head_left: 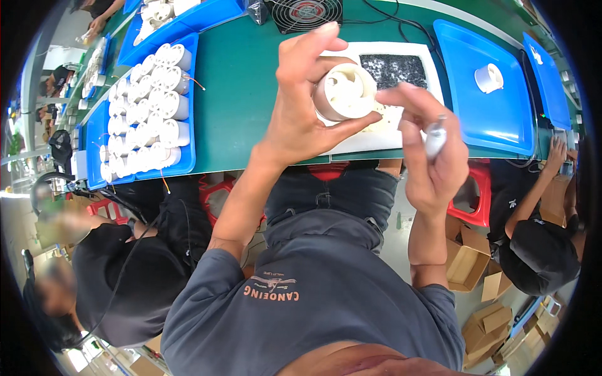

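Note:
A white round plastic housing (pixel 345 93) with holes and raised parts inside is gripped by my left hand (pixel 301 103), its open end facing up. Fingers and thumb wrap round its sides. Close to its right rim are the fingertips of my right hand (pixel 433 147); whether they touch it I cannot tell. Within the curled fingers of that hand sits a slim silver-grey tool (pixel 435 139), smeared by motion, its exact kind unclear. Under both hands lies a white mat (pixel 436 84) with a dark patch of small black pieces (pixel 395 70) and some small pale pieces.
A blue tray (pixel 188 106) of several white housings stands left, some with wires. Another blue tray (pixel 483 119) on the right bears a single white housing (pixel 489 78). A black fan (pixel 307 14) sits at the back. Co-workers (pixel 125 276) are on both sides.

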A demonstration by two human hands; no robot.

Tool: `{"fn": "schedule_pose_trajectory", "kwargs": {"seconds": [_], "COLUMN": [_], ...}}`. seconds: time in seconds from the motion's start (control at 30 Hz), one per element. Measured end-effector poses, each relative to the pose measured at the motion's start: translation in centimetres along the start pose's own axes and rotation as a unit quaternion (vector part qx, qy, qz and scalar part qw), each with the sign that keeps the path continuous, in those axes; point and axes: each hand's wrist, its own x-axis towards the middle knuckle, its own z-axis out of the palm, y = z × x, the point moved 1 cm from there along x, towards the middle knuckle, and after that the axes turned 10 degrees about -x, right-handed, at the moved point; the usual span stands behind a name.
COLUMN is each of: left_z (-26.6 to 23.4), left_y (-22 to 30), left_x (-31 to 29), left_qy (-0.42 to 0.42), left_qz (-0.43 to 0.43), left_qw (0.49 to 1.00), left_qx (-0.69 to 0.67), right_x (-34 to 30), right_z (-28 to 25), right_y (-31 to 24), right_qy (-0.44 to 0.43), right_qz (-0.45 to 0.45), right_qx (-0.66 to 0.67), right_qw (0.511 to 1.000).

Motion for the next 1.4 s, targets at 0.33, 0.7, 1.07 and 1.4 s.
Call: {"fn": "schedule_pose_trajectory", "kwargs": {"seconds": [0.33,0.7,1.07,1.4], "left_z": [0.1,-3.3,-6.6,-12.5], "left_y": [-0.4,-1.5,-4.6,-10.2], "left_x": [-1.7,0.4,1.7,4.1], "left_qy": [-0.067,0.04,0.302,0.371], "left_qz": [0.003,-0.117,-0.384,-0.31], "left_qw": [0.997,0.992,0.802,0.831], "left_qx": [0.044,-0.012,-0.342,-0.276], "right_x": [1.1,0.3,-1.4,-2.0], "right_z": [-1.2,-1.0,-0.2,-2.7], "right_y": [-1.1,0.4,1.9,3.0], "right_qy": [0.005,0.002,-0.003,-0.036], "right_qz": [-0.01,0.095,0.184,0.286], "right_qx": [-0.066,0.025,0.1,0.085], "right_qw": [0.998,0.995,0.978,0.954]}}
